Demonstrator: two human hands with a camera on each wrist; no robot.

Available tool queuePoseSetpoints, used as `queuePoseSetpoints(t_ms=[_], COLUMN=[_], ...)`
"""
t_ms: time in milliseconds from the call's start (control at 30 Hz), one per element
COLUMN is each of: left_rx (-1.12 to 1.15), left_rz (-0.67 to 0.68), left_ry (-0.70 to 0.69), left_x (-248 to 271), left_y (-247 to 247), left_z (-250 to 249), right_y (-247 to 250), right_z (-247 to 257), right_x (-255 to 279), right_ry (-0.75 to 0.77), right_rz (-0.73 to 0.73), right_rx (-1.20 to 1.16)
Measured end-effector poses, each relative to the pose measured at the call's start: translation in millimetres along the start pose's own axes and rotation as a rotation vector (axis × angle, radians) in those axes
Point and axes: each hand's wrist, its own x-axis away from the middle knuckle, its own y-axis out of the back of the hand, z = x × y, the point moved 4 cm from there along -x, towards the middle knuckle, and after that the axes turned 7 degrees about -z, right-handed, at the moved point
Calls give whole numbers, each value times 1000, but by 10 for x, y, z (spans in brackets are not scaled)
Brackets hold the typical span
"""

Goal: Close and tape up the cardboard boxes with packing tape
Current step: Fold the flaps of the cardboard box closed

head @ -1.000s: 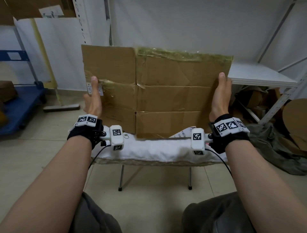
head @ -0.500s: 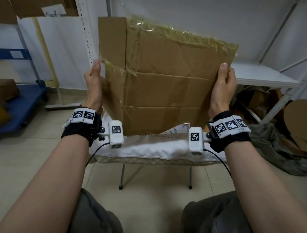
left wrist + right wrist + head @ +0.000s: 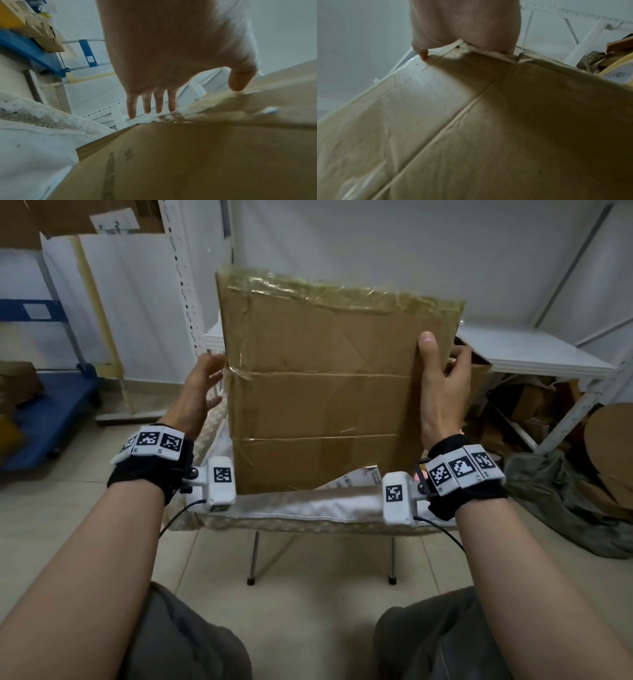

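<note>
A worn brown cardboard box point(image 3: 325, 405) stands upright on a white padded stool point(image 3: 308, 508), its broad face towards me. Old yellowish tape point(image 3: 342, 292) runs along its top edge. My right hand point(image 3: 442, 385) grips the box's right edge, thumb on the front face and fingers behind. My left hand point(image 3: 202, 385) is beside the left edge with fingers straight and spread. In the left wrist view the thumb point(image 3: 238, 81) touches the box point(image 3: 205, 162) at its taped corner. The right wrist view shows the hand point(image 3: 464, 24) clamped over the torn edge of the box point(image 3: 471, 135).
A printed paper sheet point(image 3: 352, 479) lies under the box on the stool. A white shelf point(image 3: 534, 350) stands at the right with cardboard scraps point(image 3: 534, 405) below it and grey cloth point(image 3: 565, 501) on the floor. A blue cart point(image 3: 44, 412) is at the left.
The box has turned so its left panel swung out of sight behind. My left hand let go of the left edge and opened. My right hand kept its grip.
</note>
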Motion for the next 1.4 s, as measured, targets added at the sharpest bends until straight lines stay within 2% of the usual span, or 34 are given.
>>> queuePoseSetpoints(t_ms=[167,267,433,567,733,800,900,967,1033,1133,1200,1300,1400], left_rx=[36,117,174,170,43,121,303,344,313,259,243,148,200], left_rz=[-27,-36,-63,-31,-5,-9,24,72,90,16,-60,-141,-165], left_ry=[14,25,-33,-19,-56,-87,-71,-92,-140,-199,-256,-348,-334], left_x=[89,144,173,138,24,29,82,123,178,168,125,117,105], left_y=[-42,-101,-145,-238,-302,-318,-324,-334,-356,-313,-277,-299,-279], left_z=[-99,-158,-288,-278,-237,-271,-307,-342,-400,-458,-467,-502,-497], right_y=[-65,-98,-13,24,129,150,138,152,178,216,192,116,107], right_z=[-11,3,203,234,200,212,159,90,168,338,392,396,420], right_x=[76,126,125,117,88,85,105,77,106,68,23,53,75], right_ry=[-154,-140,-47,-4,35,69,3,-46,-18,133,206,164,139], right_rz=[207,288,216,212,198,199,230,270,248,131,138,202,212], right_rx=[-97,-96,-144,-167,-184,-171,-163,-175,-192,-240,-246,-206,-212])
